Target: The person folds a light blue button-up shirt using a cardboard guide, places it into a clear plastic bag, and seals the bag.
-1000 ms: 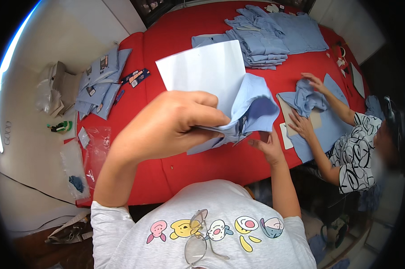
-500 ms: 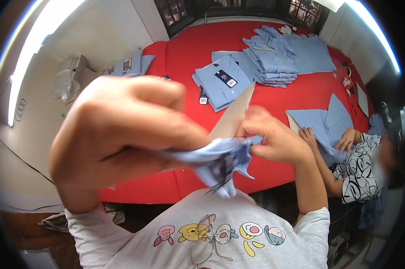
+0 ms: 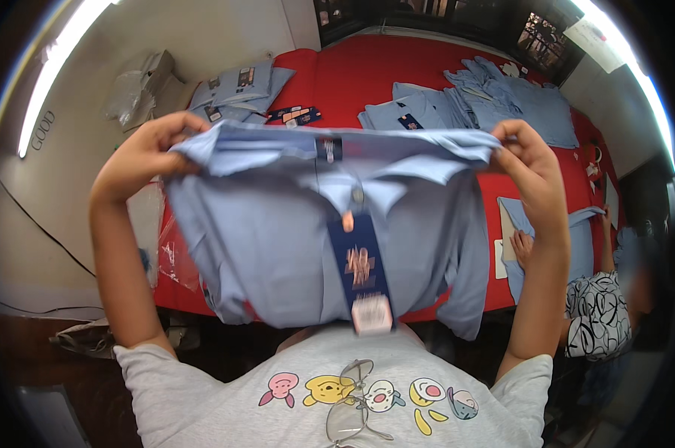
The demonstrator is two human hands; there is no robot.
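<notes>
A light blue shirt (image 3: 277, 239) hangs spread out between my two hands, above the near part of the red table. My left hand (image 3: 147, 157) is closed on one shoulder of it, and my right hand (image 3: 528, 164) pinches the opposite shoulder. The collar faces me, with a dark neck label (image 3: 328, 149) inside and a button below. From the collar area dangles a navy hang tag (image 3: 360, 269) with a white sticker at its lower end. The body of the shirt droops toward my chest and covers much of the table behind it.
On the red table (image 3: 352, 71), folded blue shirts (image 3: 404, 116) and a looser pile (image 3: 494, 97) lie at the back right. Packed shirts (image 3: 248, 82) and loose tags (image 3: 300, 116) are back left. Clear plastic (image 3: 177, 254) lies near left. A co-worker's hand (image 3: 522, 249) rests on another shirt.
My hands have moved apart, and the shirt that was bunched between them now hangs wide. The pale flat board seen beside my right hand no longer shows. The co-worker's far arm has stretched outward.
</notes>
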